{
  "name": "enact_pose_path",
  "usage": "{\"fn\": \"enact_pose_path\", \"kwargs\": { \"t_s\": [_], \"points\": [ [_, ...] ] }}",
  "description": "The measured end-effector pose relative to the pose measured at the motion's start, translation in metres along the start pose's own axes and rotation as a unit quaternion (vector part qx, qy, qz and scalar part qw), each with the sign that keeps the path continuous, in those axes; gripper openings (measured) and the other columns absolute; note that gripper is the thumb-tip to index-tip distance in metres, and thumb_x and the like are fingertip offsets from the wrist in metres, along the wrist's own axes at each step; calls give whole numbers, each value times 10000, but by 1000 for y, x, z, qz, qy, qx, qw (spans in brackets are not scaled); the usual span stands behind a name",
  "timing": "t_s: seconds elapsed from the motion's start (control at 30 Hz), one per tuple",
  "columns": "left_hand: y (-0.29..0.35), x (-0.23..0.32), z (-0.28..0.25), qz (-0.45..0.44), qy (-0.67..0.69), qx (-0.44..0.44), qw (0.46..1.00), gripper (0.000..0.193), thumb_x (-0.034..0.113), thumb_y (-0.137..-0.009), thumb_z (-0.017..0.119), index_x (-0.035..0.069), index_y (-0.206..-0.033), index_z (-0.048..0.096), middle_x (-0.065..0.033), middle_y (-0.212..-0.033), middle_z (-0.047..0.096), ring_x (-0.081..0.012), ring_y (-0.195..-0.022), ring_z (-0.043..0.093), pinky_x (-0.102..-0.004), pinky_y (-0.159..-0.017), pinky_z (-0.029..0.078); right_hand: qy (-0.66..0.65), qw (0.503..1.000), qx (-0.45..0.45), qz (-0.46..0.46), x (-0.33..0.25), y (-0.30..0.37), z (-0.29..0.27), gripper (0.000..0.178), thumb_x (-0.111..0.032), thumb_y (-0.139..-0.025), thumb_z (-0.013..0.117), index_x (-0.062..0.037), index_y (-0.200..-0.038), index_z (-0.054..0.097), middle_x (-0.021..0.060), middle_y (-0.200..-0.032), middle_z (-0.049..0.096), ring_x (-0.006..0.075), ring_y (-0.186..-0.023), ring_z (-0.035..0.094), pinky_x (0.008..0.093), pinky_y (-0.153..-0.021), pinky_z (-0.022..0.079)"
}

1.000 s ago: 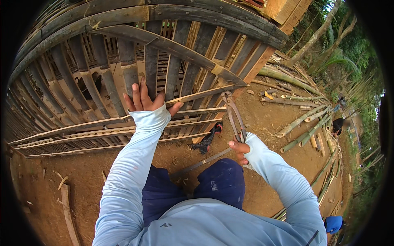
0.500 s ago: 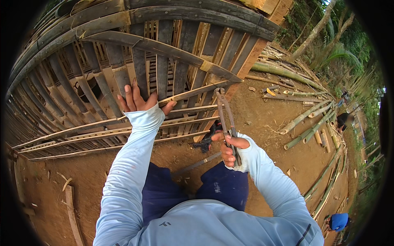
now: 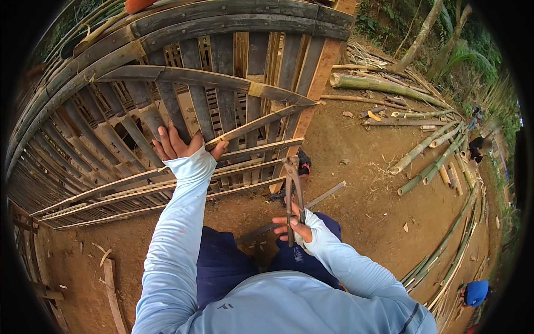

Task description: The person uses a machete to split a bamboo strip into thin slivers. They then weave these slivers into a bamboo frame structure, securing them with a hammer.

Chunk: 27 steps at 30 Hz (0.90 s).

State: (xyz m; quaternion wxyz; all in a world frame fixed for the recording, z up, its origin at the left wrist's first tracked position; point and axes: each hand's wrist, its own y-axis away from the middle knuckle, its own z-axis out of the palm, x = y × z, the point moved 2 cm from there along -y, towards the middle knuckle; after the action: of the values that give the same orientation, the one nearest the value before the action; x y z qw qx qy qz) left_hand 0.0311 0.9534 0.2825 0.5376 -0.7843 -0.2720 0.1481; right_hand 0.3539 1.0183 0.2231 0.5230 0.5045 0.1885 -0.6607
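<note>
Long-handled pincers, brown and worn, stand jaws-up in my right hand, in front of my dark blue trousers. The fingers lie loosely around the two handles, which are slightly apart. My left hand rests on a framework of dark bamboo slats, its fingers spread over them. Its thumb lies beside a thin split-bamboo strip that slants up to the right. The pincers' jaws are just below the framework's lower right corner, not touching the strip.
Curved bamboo rails bound the framework above. Cut green bamboo poles lie on the dirt at right. A wooden plank lies at lower left. A dark flat strip lies near my legs. Other people are at far right.
My right hand has drawn the pincers down and left, away from the strip's end, and its fingers have loosened. My left hand stays on the slats. The view has shifted slightly.
</note>
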Motion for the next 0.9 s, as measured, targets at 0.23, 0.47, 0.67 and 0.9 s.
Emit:
{"fn": "enact_pose_path", "kwargs": {
  "t_s": [0.23, 0.47, 0.67, 0.9],
  "points": [
    [0, 3, -3, -15, -27, -32, 999, 618, 620, -582, 828, 133, -950, 733, -304, -1446, 298, -490, -1415, 152, -616, -1145, 143, 197, 969, 148, -18, 0, 61, -50, 522, -231, -995, 558, -73, -1455, 371, 177, -1179, 632, 210, -904, 657, 335, -783, 545],
    [-1, 1, 0, -1, -36, -16, 999, 644, 682, -597, 787, 100, -864, 726, -325, -1423, 324, -512, -1409, 159, -646, -1142, 132, 205, 936, 276, -74, 11, 85, -109, 434, -187, -998, 530, -84, -1411, 447, 160, -1120, 652, 178, -814, 648, 317, -721, 534],
    [0, 0, -2, 3, -57, -23, 998, 655, 695, -619, 762, 98, -887, 730, -328, -1432, 317, -505, -1416, 152, -634, -1142, 149, 77, 941, 272, -184, 1, 90, -80, 520, -207, -967, 589, -9, -1415, 414, 140, -1010, 630, 196, -767, 635, 370, -681, 550],
    [-4, 5, -2, 6, -54, -14, 998, 634, 688, -641, 741, 95, -865, 732, -331, -1436, 331, -491, -1420, 157, -630, -1136, 182, 70, 942, 320, -75, 14, 95, -85, 610, -201, -926, 635, 5, -1439, 377, 95, -746, 598, 203, -645, 630, 372, -599, 561]
  ]
}}
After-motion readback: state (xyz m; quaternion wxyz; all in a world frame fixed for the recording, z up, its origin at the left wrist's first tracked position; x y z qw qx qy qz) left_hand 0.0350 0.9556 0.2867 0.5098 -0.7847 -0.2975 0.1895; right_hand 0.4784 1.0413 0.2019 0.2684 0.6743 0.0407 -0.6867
